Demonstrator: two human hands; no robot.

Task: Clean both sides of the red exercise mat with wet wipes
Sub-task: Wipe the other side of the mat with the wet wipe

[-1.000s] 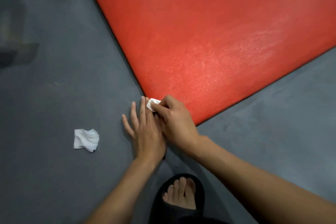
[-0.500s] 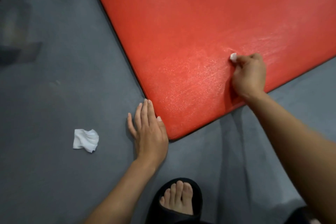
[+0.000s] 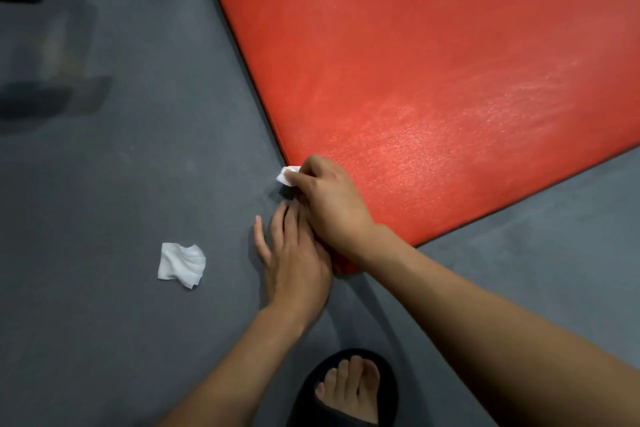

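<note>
Seemingly mid-task, the right hand (image 3: 329, 198) pinches a wet wipe (image 3: 286, 176) at the floor-laid red exercise mat (image 3: 433, 90)'s near edge — left hand (image 3: 294, 260) flat — upper face streaked, underside presumably untouched.

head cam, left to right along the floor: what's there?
Crumpled wipe on the floor → left hand flat on the floor → right hand pinching a folded wipe at the mat's edge → red mat.
</note>
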